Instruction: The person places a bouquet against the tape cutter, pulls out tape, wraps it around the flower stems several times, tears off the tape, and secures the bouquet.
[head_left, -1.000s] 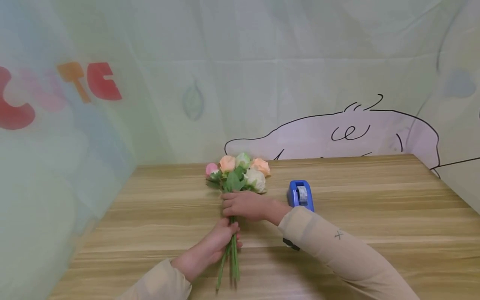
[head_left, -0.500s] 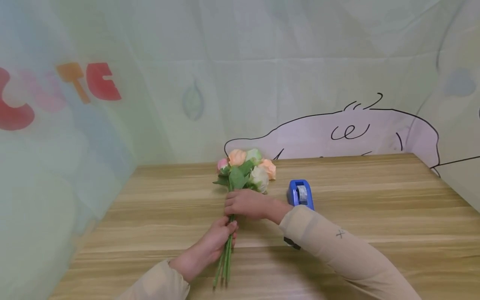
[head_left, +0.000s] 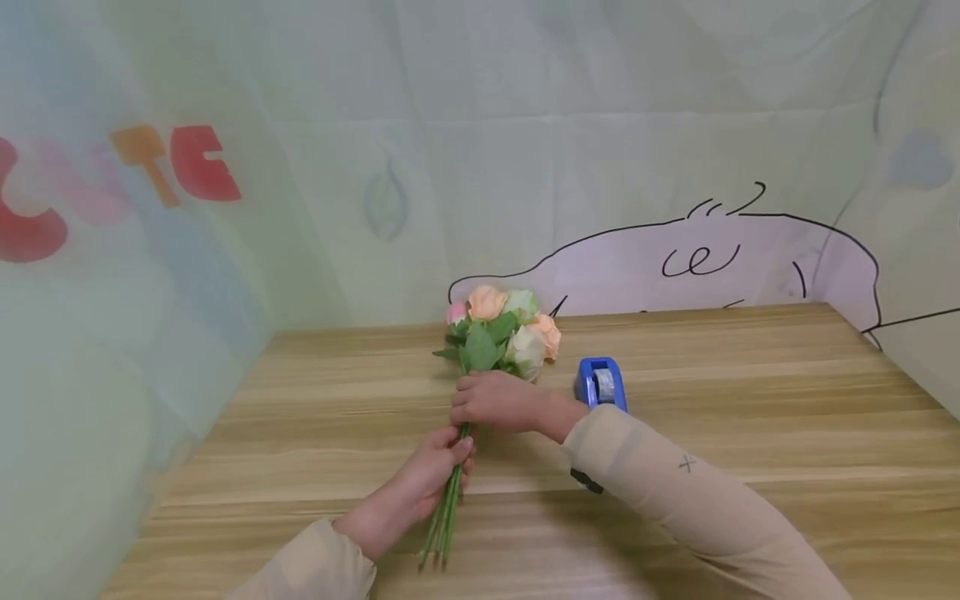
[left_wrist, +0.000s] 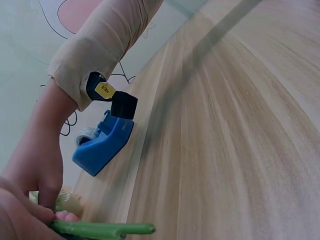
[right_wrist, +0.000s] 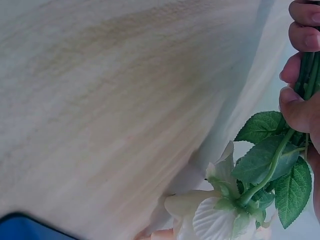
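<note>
A bunch of flowers [head_left: 486,302] with peach, pink, white and pale green heads is held over the table, green stems [head_left: 448,517] toward the near edge. My right hand [head_left: 495,402] grips the stems just under the leaves [head_left: 481,348]. Lower down, my left hand [head_left: 431,471] holds the same stems, thumb across them. In the right wrist view a white flower [right_wrist: 220,220] and its leaves hang beside the curled fingers. The left wrist view shows the cut stem ends [left_wrist: 145,228] poking out of the left hand.
A blue tape dispenser [head_left: 600,383] with a roll of tape stands right of the flowers, partly behind the right sleeve [head_left: 660,475]. The wood-grain table [head_left: 315,450] meets a printed cloth backdrop [head_left: 480,167] at its back and sides.
The flower heads have shifted right and slightly away from me, while the stem ends have swung left. Both hands have kept their hold on the stems. The tape dispenser has stayed in place.
</note>
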